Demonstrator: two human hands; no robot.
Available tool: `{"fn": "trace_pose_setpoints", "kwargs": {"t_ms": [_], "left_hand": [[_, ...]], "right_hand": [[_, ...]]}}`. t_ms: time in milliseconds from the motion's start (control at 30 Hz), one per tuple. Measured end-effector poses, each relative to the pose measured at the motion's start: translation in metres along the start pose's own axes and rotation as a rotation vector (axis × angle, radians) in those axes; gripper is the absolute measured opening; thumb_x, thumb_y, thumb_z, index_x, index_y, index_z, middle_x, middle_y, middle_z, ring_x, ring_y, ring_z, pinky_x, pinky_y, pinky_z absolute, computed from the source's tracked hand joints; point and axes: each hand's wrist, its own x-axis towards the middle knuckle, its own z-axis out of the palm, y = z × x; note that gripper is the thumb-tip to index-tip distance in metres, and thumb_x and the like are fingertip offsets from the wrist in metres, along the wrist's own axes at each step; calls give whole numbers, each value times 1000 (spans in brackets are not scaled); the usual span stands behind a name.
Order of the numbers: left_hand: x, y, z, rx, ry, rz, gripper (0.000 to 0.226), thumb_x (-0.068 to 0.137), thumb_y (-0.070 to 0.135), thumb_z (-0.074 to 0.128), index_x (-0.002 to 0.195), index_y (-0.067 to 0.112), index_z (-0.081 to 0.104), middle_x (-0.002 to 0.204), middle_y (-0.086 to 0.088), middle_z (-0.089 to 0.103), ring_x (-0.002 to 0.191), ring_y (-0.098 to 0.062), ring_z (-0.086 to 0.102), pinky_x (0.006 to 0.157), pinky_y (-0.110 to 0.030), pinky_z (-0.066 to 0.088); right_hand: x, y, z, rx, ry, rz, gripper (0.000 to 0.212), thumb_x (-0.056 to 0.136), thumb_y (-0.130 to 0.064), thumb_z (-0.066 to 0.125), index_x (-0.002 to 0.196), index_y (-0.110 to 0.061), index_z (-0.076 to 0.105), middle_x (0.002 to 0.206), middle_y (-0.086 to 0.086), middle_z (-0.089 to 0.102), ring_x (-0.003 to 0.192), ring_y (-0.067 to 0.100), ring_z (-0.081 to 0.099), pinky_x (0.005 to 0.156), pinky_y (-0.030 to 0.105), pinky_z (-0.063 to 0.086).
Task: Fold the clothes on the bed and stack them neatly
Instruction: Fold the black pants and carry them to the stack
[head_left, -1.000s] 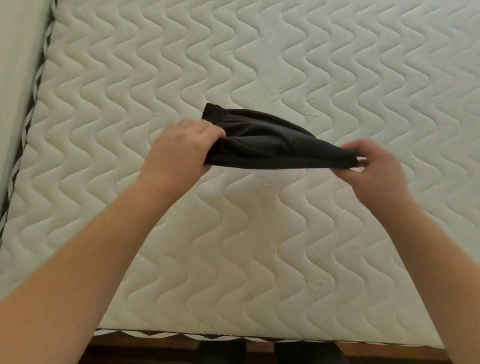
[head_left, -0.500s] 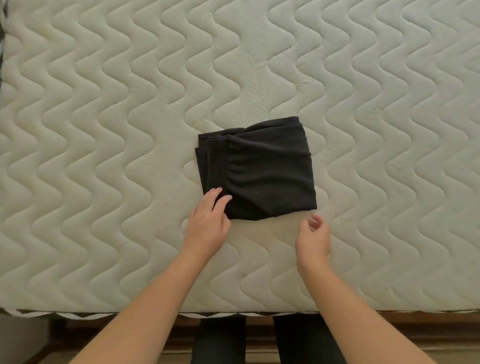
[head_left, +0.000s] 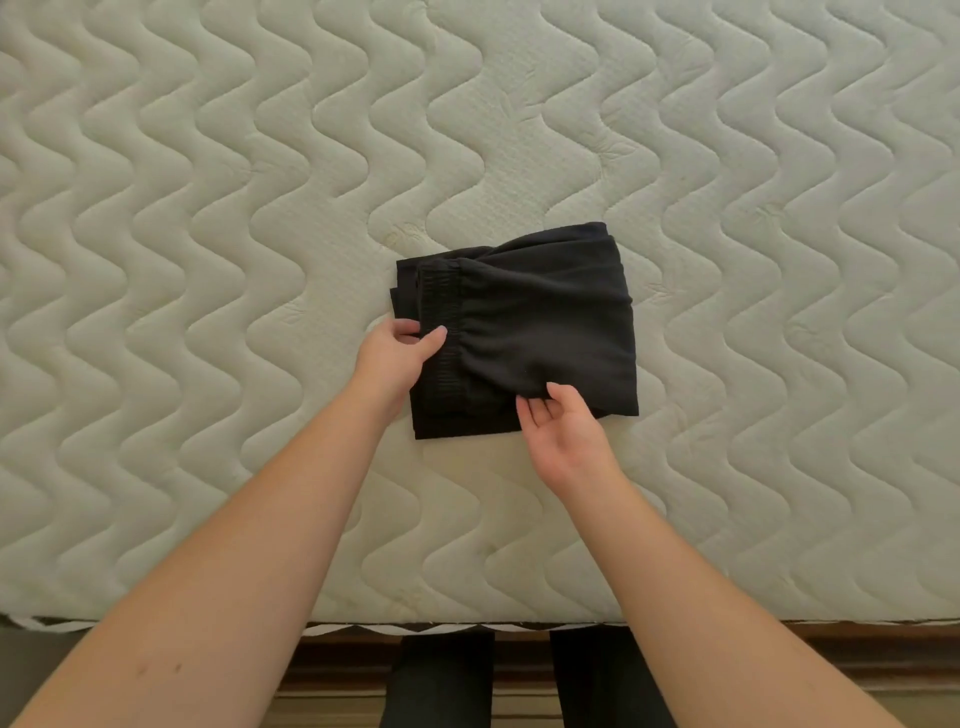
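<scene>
Left hand (head_left: 397, 353) at the left edge of the folded black garment (head_left: 524, 332): thumb on top of the ribbed waistband (head_left: 441, 312), fingers curled round the edge beneath it, pinching the layers there. Likely pinning that side so the stack of folds does not slide apart.

Right hand (head_left: 563, 428) at the garment's near edge, palm turned up, fingers loosely spread and relaxed, tips touching or just slipping under the cloth. It grips nothing that I can see; whether the fingertips are under the bottom layer is not clear. Looks like a tuck or a tidy of the near edge, or a reach to lift the bundle.

Garment lies flat as a rough square, waistband along its left side, top layer bunched in soft creases toward its far right corner. It sits on the quilted mattress (head_left: 208, 260), near the bed's front edge, roughly mid-width.

No other clothes or pile in view, so where this one gets stacked cannot be told.
</scene>
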Motion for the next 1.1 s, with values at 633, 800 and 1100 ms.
{"fn": "trace_pose_setpoints", "kwargs": {"t_ms": [633, 800, 1100], "left_hand": [[24, 48, 54, 995, 225, 886, 48, 104, 36, 31, 144, 16, 47, 149, -4, 48, 143, -22, 35, 121, -45, 13], [75, 68, 29, 1062, -99, 728, 51, 101, 53, 29, 131, 23, 56, 129, -2, 59, 123, -26, 51, 105, -44, 31], [71, 31, 28, 1241, 201, 579, 59, 94, 65, 29, 110, 15, 56, 106, -10, 56, 98, -31, 49, 83, -42, 35]], "right_hand": [[-2, -85, 52, -1647, -15, -1086, 36, 102, -28, 46, 137, -24, 49, 133, -8, 56, 122, 9, 50, 104, 30, 39], [58, -104, 104, -2172, -105, -1214, 60, 103, -45, 32, 156, -22, 17, 163, -4, 18, 151, 15, 7, 121, 36, 0], [111, -108, 68, -2445, 77, -1183, 71, 98, -59, 8, 157, -20, 10, 165, -3, 8, 152, 14, 0, 122, 40, -5]]}}
